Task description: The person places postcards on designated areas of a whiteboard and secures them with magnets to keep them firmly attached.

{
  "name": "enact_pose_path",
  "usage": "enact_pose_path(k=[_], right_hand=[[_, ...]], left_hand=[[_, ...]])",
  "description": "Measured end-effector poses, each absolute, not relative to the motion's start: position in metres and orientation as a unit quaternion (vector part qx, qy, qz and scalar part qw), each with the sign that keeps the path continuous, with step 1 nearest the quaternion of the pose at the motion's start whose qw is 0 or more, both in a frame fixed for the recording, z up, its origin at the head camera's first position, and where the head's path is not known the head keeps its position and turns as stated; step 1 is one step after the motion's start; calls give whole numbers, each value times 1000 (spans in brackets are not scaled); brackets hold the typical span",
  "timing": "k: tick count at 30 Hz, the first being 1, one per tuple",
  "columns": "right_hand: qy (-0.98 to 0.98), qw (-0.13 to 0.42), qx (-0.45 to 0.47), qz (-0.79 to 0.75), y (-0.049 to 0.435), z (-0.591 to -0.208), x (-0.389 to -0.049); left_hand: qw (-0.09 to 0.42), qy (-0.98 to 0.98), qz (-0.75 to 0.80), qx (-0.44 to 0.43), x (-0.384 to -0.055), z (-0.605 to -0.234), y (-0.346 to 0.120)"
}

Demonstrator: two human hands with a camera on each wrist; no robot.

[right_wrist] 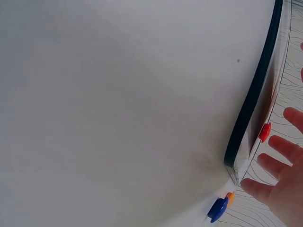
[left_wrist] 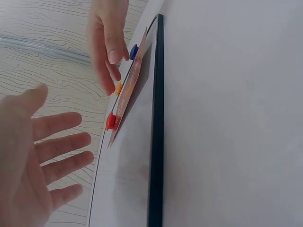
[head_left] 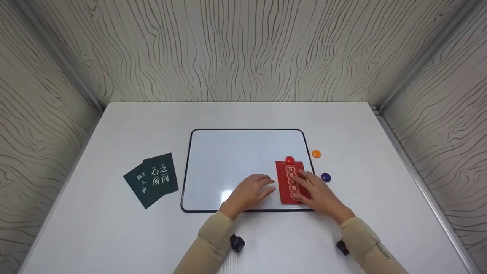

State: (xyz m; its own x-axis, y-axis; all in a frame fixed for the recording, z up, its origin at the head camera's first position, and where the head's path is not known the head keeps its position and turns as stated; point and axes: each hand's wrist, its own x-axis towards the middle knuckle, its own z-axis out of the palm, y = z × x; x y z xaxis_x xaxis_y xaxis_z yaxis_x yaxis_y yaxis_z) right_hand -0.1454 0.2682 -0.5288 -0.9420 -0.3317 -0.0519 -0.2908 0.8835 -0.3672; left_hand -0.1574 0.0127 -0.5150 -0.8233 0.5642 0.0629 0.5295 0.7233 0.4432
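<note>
A red card with white characters lies at the right end of a black-framed whiteboard. On its top edge sits a round red magnet. My right hand is over the card's right side, fingers spread and loosely bent, covering part of it. To the card's left is my left hand, above the board with nothing in it. In the left wrist view the left hand's fingers are extended and apart, and the card looks bowed up from the board.
Right of the board lie an orange magnet and a dark blue magnet. Two dark green cards with white characters, one upper and one lower, overlap on the table's left. Wood-grain panels enclose the white table.
</note>
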Motion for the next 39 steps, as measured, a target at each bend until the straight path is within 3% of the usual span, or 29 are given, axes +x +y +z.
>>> enact_pose_path(k=[6, 17, 39], right_hand=[[967, 107, -149, -177, 273, -530, -140], [964, 138, -151, -170, 279, -535, -135], [965, 121, -175, -155, 282, -539, -133]], left_hand=[[43, 931, 247, 265, -158, -514, 4], [56, 925, 281, 249, -153, -510, -6], [39, 917, 348, 189, -157, -512, -48]])
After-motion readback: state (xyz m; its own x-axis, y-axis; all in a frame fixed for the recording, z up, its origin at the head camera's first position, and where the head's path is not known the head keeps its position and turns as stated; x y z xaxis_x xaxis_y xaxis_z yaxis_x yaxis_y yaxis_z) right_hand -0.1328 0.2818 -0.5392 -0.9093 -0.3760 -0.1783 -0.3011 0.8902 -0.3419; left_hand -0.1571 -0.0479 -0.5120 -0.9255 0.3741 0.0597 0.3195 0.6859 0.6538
